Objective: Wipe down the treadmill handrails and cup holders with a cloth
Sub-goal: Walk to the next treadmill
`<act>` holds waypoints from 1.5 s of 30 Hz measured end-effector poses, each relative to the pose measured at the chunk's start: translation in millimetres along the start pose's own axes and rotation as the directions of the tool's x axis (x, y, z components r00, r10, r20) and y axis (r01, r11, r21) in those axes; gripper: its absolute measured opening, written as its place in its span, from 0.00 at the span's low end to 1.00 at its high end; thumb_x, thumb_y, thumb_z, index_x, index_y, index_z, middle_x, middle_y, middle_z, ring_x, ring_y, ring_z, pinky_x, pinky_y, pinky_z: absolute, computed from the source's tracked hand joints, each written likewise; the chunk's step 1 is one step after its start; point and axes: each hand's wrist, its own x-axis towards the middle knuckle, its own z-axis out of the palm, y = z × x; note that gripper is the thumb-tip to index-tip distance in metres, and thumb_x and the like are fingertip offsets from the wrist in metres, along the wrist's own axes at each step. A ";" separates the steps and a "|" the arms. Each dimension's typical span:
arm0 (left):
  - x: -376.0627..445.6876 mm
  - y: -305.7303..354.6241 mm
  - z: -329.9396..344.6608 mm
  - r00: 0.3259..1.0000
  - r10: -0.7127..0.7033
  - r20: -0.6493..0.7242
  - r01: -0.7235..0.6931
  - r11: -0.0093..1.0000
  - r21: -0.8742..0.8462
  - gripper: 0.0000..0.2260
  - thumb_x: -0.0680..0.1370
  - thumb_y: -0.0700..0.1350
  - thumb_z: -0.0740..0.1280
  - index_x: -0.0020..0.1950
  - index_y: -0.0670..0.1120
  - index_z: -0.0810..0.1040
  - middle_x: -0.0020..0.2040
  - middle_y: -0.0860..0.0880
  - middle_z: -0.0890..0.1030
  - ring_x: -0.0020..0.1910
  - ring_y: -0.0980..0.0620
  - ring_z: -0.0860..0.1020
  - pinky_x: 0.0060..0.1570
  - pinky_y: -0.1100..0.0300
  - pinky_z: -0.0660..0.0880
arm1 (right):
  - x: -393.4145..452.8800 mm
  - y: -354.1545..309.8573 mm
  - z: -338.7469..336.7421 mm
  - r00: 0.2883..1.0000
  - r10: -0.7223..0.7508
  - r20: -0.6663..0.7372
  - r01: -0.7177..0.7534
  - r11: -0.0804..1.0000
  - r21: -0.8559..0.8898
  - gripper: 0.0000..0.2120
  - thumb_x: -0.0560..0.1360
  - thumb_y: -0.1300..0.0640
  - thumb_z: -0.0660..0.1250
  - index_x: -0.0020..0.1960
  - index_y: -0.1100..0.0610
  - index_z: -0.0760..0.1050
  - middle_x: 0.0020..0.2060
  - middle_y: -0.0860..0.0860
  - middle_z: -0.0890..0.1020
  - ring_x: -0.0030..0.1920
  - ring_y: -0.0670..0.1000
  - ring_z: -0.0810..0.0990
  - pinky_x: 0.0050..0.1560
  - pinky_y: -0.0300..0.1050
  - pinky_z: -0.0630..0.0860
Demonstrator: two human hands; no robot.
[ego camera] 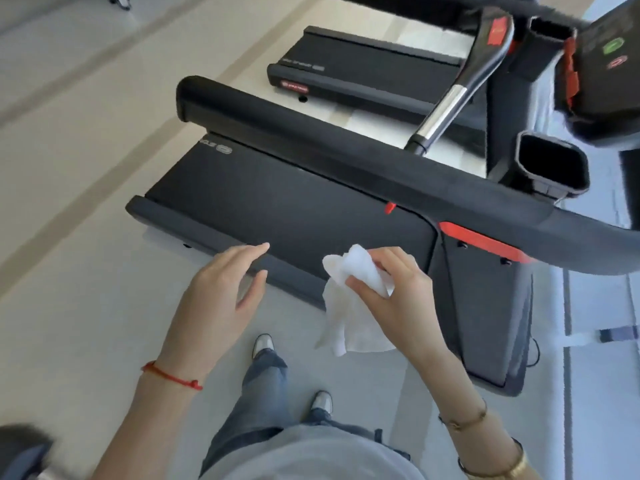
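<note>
Closest to the camera you get the person's grey shirt (311,455), jeans (256,386) and two light shoes (263,344) on the pale floor (86,306). There's a red string bracelet (171,375) on the left wrist and a couple of gold-ish bangles (467,419) on the right one.

The left hand (221,282) is just hanging in the air, fingers relaxed and spread, nothing in it. It sits over the near edge of the treadmill deck (294,202), but I can't tell if it actually touches the side rail.

The right hand (391,289) has the white cloth (349,306): thumb and fingers bunched around the top of it, the rest drooping down loose toward the floor. The cloth is in the air just off the deck's near edge, not on any part of the machine.

Past the hands, the big black handrail (329,147) runs across the deck from upper left to the right edge, with a red strip (481,241) under its right end. A square black cup holder (550,168) sits just behind the rail on the right. Further back there's a chrome-and-black grip bar (446,109), the console (613,60) with a green button, and a second treadmill (363,71) behind it all.
</note>
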 end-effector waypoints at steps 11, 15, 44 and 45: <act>-29.5 -155.4 -95.7 0.916 -0.336 -0.218 0.358 0.931 0.069 0.16 0.80 0.42 0.65 0.68 0.46 0.76 0.62 0.50 0.79 0.60 0.49 0.78 0.61 0.51 0.75 | 84.1 -113.1 184.4 0.895 -0.294 0.337 0.300 0.953 0.036 0.15 0.71 0.52 0.75 0.56 0.51 0.78 0.52 0.41 0.79 0.53 0.45 0.72 0.46 0.26 0.66; -25.2 -220.4 -147.6 0.871 -0.403 -0.280 0.438 0.896 0.074 0.16 0.79 0.42 0.66 0.68 0.46 0.76 0.62 0.49 0.79 0.60 0.48 0.78 0.61 0.51 0.75 | 113.9 -172.7 256.3 0.857 -0.353 0.375 0.343 0.935 0.096 0.16 0.70 0.55 0.76 0.56 0.52 0.78 0.50 0.40 0.77 0.52 0.47 0.72 0.46 0.25 0.65; 277.9 -642.3 -429.0 0.803 -0.468 -0.369 0.528 0.846 0.075 0.15 0.80 0.44 0.64 0.67 0.49 0.76 0.60 0.53 0.79 0.59 0.52 0.77 0.59 0.60 0.72 | 480.5 -487.2 643.3 0.834 -0.407 0.372 0.367 0.913 0.176 0.16 0.69 0.58 0.77 0.56 0.55 0.78 0.48 0.44 0.78 0.53 0.49 0.75 0.48 0.31 0.68; 292.5 -655.3 -438.3 0.808 -0.461 -0.366 0.521 0.850 0.080 0.15 0.80 0.44 0.64 0.67 0.49 0.76 0.60 0.53 0.79 0.59 0.52 0.77 0.59 0.60 0.72 | 496.1 -496.6 654.7 0.836 -0.410 0.365 0.373 0.912 0.169 0.16 0.69 0.57 0.76 0.56 0.55 0.78 0.49 0.44 0.79 0.53 0.50 0.75 0.48 0.33 0.69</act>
